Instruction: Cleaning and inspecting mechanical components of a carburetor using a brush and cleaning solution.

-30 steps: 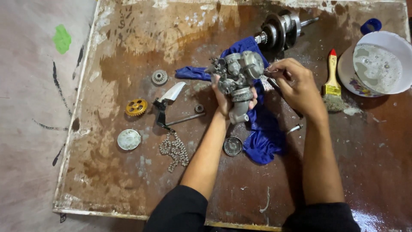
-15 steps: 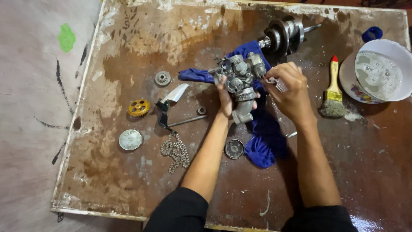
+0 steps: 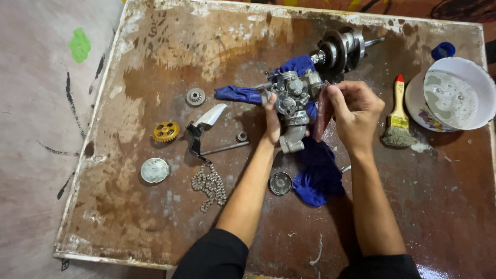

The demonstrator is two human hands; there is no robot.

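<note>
Both hands (image 3: 356,111) grip the carburetor (image 3: 292,98) over a blue rag (image 3: 318,170), crankshaft (image 3: 341,49) just behind.

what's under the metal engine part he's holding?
A blue cloth lies under the metal engine part, held by the left hand and right hand. The board beneath the cloth is hidden.

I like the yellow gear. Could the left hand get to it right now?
Probably not at once: the left hand is wrapped around the grey metal engine part. The yellow gear lies in the open on the board, with nothing blocking it.
</note>
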